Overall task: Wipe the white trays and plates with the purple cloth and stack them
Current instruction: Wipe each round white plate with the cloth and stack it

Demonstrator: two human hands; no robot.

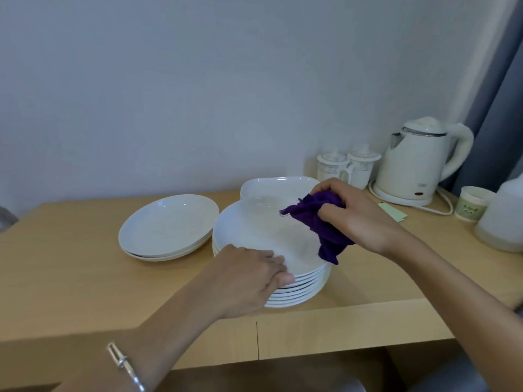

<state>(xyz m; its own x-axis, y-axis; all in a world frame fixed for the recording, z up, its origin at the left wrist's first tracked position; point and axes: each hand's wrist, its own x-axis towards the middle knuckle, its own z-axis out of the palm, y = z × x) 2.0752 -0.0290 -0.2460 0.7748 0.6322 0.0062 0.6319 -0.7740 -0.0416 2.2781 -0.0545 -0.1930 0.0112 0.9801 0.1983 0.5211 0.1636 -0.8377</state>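
Left hand presses flat, closed fingers on the top plate near the bench front edge; right hand, clutching the purple cloth, should sweep rim to rim.

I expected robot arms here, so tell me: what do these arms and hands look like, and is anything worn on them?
A person's left hand and right hand, both bare: no gloves, no visible rings. No sleeves show on the forearms. A silver bracelet sits on the left wrist.

- White plates, dark lines between rims
- Deep purple cloth
- Light wood-tone table
- Cream kettle, red dot
- Silver bracelet
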